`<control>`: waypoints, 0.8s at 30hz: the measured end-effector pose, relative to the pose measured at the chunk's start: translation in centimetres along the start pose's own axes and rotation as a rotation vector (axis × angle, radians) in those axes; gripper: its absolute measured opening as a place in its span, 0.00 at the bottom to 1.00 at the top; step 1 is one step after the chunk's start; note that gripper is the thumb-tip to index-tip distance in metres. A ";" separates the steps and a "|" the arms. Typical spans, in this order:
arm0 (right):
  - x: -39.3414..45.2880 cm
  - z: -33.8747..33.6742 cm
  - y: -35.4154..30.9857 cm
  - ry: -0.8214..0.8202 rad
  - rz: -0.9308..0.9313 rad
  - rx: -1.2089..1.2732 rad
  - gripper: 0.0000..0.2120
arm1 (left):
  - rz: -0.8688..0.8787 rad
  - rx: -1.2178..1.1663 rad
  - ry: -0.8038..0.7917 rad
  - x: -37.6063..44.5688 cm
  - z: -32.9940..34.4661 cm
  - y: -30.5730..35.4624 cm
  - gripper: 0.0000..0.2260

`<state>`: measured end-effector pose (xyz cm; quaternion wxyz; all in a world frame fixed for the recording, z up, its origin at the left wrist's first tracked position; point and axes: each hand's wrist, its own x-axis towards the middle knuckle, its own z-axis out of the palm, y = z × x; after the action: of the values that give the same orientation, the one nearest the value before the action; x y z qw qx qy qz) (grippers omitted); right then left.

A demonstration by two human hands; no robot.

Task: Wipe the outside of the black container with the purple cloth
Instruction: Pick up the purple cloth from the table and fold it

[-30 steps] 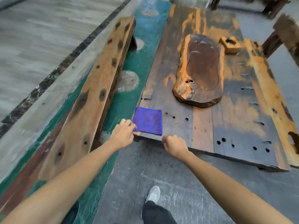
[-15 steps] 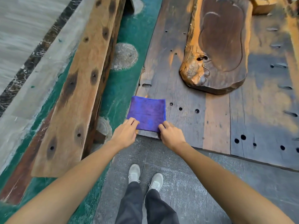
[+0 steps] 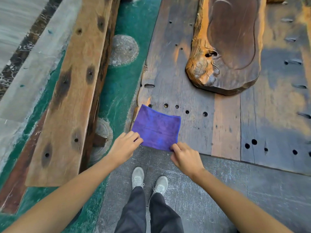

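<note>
A folded purple cloth (image 3: 157,128) lies flat at the near left corner of a low, weathered wooden table (image 3: 227,128). My left hand (image 3: 125,146) pinches the cloth's near left corner. My right hand (image 3: 186,158) pinches its near right corner. The cloth's near edge sits at the table's edge. No black container is in view.
A carved wooden tray (image 3: 230,46) with a foot-shaped hollow rests on the table beyond the cloth. A long wooden bench (image 3: 74,91) runs along the left over a green floor strip (image 3: 124,78). My two feet in pale shoes (image 3: 149,180) stand on grey tiles below the table's edge.
My right hand has moved from the table's edge onto the cloth's near right corner. My head has tilted downward, so my feet have come into view.
</note>
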<state>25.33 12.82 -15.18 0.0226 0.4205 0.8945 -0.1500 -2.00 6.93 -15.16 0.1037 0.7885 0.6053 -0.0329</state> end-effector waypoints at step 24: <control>7.3 0.6 0.7 0.202 0.194 0.214 0.23 | 0.006 -0.227 0.047 9.2 0.5 2.2 0.24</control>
<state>21.10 18.50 -17.13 -0.0978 0.5178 0.8263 -0.1988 2.59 15.02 -16.99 0.1781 0.7741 0.6050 0.0547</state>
